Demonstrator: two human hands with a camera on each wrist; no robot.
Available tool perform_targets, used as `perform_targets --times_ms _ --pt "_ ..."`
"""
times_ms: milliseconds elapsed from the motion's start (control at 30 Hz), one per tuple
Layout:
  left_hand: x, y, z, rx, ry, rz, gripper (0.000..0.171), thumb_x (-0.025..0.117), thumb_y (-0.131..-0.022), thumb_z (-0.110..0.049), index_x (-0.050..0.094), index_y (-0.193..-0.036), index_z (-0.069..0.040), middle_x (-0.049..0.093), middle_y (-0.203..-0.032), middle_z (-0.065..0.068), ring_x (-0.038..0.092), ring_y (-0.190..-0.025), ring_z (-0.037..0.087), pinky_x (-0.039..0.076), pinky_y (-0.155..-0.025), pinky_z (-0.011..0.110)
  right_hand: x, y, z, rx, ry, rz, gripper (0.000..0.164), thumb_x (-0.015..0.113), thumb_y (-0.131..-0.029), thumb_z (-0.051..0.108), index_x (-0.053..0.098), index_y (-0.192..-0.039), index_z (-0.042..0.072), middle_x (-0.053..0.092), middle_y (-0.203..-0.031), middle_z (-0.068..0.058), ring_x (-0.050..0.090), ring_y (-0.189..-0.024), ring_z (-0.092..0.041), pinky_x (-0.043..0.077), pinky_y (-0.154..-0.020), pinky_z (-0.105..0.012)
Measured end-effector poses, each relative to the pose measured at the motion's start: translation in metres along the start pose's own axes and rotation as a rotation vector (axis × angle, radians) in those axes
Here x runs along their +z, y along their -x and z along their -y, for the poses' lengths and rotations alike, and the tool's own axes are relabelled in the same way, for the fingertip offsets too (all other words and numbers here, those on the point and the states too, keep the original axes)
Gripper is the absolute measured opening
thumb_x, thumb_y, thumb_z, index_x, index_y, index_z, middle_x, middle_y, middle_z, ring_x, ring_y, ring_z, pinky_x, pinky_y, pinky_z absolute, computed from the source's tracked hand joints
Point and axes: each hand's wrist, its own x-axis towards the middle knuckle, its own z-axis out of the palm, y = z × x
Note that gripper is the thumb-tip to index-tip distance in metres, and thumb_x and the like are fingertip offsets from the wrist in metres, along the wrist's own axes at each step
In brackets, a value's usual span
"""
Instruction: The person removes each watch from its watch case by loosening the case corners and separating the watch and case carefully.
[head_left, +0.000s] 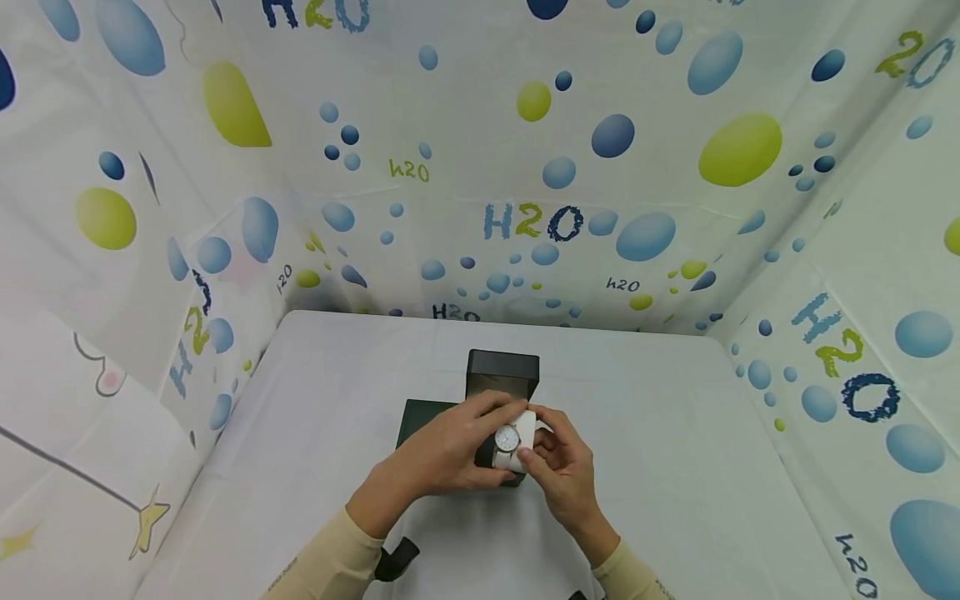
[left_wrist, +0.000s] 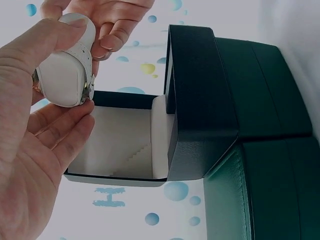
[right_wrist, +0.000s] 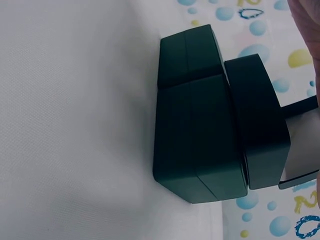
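Note:
A wristwatch (head_left: 507, 438) with a round white dial and gold-toned rim has its white strap (left_wrist: 80, 52) wrapped round a white cushion (left_wrist: 60, 82). My left hand (head_left: 448, 443) grips the watch and cushion from the left, its thumb across the strap side and its fingers beneath in the left wrist view. My right hand (head_left: 564, 468) pinches the cushion's right side between thumb and fingers. Both hands are over a dark green watch box whose hinged lid (head_left: 502, 365) stands open. In the left wrist view, the open lid shows a pale lining (left_wrist: 122, 145). Only a sliver of the right hand shows in its wrist view.
Dark green boxes (right_wrist: 197, 132) stand beneath and against the opened one, on a white-covered table (head_left: 660, 467). Printed white sheets (head_left: 450, 150) with blue and green dots surround the table at the back and sides. A black device (head_left: 397, 560) sits at the left wrist.

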Motion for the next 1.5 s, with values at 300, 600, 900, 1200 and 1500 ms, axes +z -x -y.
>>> perform_targets --times_ms 300,600,900,1200,1500 --pt "-0.001 0.002 0.0 -0.02 -0.002 0.043 0.086 0.078 -0.078 -0.039 0.033 -0.15 -0.024 0.04 -0.141 -0.006 0.049 -0.115 0.006 0.049 -0.091 0.028 -0.001 0.002 -0.002 -0.002 0.022 0.005 0.053 0.056 -0.082 -0.021 0.042 -0.133 -0.016 0.046 -0.114 -0.035 0.061 -0.084 -0.021 0.054 -0.061 -0.026" --pt "0.0 0.002 0.002 0.007 -0.013 0.042 0.086 0.078 -0.077 -0.04 0.034 -0.149 -0.025 0.039 -0.141 -0.008 0.047 -0.118 0.005 0.048 -0.094 0.027 0.002 -0.003 0.009 0.018 0.036 0.009 0.053 0.054 -0.082 -0.023 0.043 -0.133 -0.016 0.047 -0.112 -0.035 0.06 -0.083 -0.022 0.055 -0.062 -0.026" --pt "0.001 0.003 0.002 0.026 -0.017 0.031 0.088 0.079 -0.076 -0.037 0.033 -0.15 -0.024 0.038 -0.143 -0.007 0.046 -0.119 0.005 0.048 -0.093 0.028 0.002 -0.002 0.007 0.014 0.041 0.008 0.053 0.054 -0.081 -0.023 0.043 -0.132 -0.016 0.05 -0.115 -0.029 0.06 -0.083 -0.02 0.054 -0.061 -0.026" --pt "0.001 0.005 0.005 0.063 -0.057 0.004 0.089 0.077 -0.077 -0.047 0.035 -0.15 -0.019 0.04 -0.145 -0.005 0.044 -0.126 0.008 0.047 -0.096 0.03 -0.002 0.001 0.0 0.034 0.056 0.055 0.057 0.053 -0.084 -0.02 0.035 -0.138 -0.015 0.046 -0.128 -0.028 0.061 -0.096 -0.024 0.056 -0.073 -0.029" --pt "0.001 0.005 0.005 0.039 -0.05 0.012 0.089 0.073 -0.077 -0.055 0.035 -0.149 -0.019 0.042 -0.142 -0.004 0.049 -0.121 0.009 0.049 -0.094 0.029 -0.001 -0.004 0.008 0.018 0.031 0.055 0.054 0.054 -0.082 -0.024 0.04 -0.133 -0.016 0.048 -0.116 -0.032 0.056 -0.08 -0.022 0.052 -0.059 -0.028"
